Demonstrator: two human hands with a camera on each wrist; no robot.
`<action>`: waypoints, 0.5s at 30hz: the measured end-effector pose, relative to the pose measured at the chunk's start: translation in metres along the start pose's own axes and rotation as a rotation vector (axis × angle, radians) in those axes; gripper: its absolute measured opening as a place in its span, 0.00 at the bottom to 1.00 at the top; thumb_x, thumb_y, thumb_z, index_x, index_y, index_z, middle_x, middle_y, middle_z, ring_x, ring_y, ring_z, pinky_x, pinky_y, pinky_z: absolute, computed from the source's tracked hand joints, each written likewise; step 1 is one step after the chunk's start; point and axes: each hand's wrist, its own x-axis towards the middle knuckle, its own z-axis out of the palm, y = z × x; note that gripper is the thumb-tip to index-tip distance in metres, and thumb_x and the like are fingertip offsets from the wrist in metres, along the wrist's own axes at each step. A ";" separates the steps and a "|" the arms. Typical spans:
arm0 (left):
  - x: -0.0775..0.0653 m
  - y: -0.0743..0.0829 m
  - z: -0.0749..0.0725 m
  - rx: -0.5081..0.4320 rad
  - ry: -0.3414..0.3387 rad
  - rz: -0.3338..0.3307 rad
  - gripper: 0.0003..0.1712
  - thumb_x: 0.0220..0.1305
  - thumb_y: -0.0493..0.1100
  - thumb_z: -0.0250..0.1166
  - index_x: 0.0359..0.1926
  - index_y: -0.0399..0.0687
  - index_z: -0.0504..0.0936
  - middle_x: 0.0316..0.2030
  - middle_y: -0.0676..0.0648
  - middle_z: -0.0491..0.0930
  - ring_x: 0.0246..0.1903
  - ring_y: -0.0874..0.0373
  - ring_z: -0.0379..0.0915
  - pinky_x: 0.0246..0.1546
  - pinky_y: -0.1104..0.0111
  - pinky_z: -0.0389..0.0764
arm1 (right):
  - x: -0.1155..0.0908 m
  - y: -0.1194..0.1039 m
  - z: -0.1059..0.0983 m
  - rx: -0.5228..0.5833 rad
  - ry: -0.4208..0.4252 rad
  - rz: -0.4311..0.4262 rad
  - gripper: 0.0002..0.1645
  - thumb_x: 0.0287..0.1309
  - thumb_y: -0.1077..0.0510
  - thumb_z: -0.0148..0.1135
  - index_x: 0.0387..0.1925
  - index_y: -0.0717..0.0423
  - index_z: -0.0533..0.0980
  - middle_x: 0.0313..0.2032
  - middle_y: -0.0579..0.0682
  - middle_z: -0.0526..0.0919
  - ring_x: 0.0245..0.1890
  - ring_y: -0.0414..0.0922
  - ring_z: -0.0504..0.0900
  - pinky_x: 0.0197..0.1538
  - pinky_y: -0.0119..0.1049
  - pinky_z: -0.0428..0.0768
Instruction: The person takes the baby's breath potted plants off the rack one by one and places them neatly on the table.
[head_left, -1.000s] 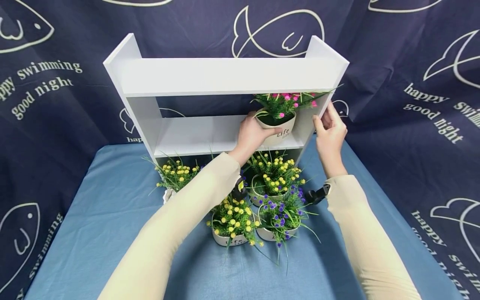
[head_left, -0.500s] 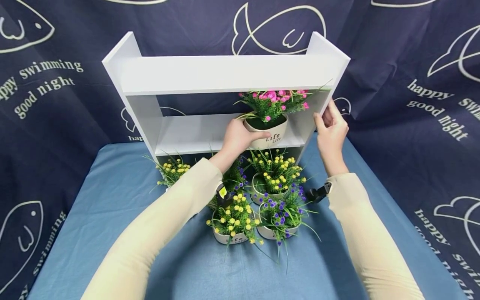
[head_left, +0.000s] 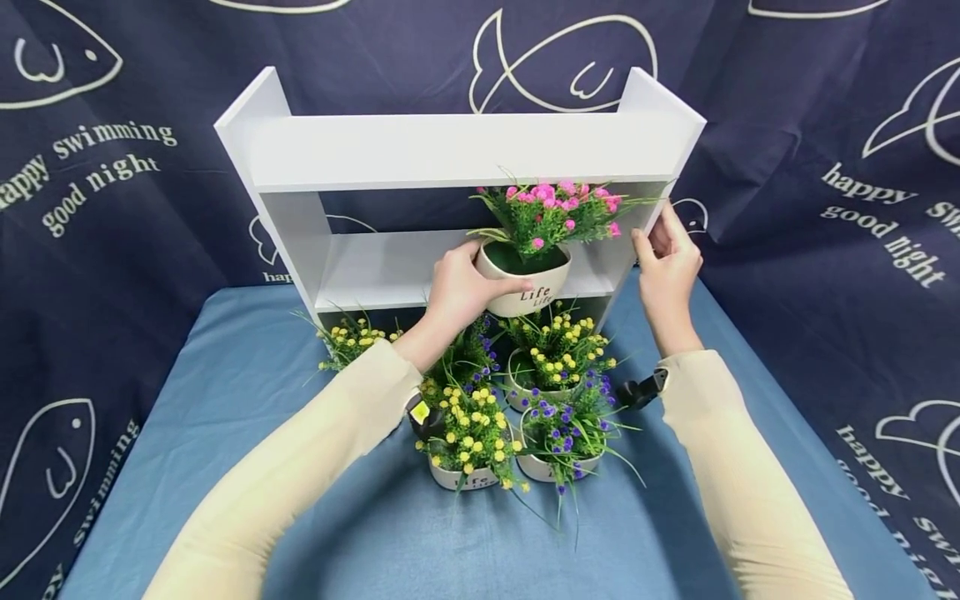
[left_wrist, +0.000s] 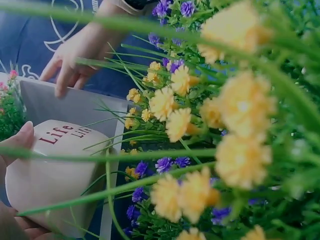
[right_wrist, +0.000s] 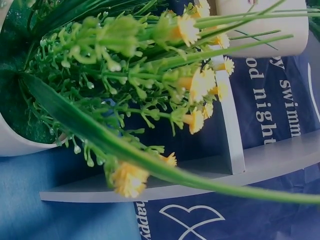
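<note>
My left hand grips a cream flower pot marked "Life" by its left side, thumb across the front. Pink flowers and green leaves grow out of it. The pot hangs just in front of the middle board of a white shelf, tilted a little. In the left wrist view the pot fills the lower left, with thumb and fingers round it. My right hand holds the right side panel of the shelf between thumb and fingers; the panel hides some fingers.
Below the shelf, on the blue cloth, stand potted yellow flowers, purple flowers, more yellow flowers behind, and another yellow plant at the left. A dark fish-print curtain hangs behind.
My left hand has drawn the pink flower pot out from the shelf's right end, forward and to the left. My right hand has stayed on the side panel.
</note>
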 end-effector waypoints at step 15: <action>-0.029 -0.010 -0.031 -0.093 0.016 -0.042 0.53 0.40 0.59 0.79 0.68 0.52 0.69 0.55 0.46 0.82 0.51 0.53 0.80 0.48 0.62 0.83 | 0.001 0.000 0.001 0.013 0.002 0.021 0.34 0.58 0.70 0.61 0.65 0.47 0.70 0.59 0.57 0.78 0.57 0.40 0.80 0.55 0.27 0.80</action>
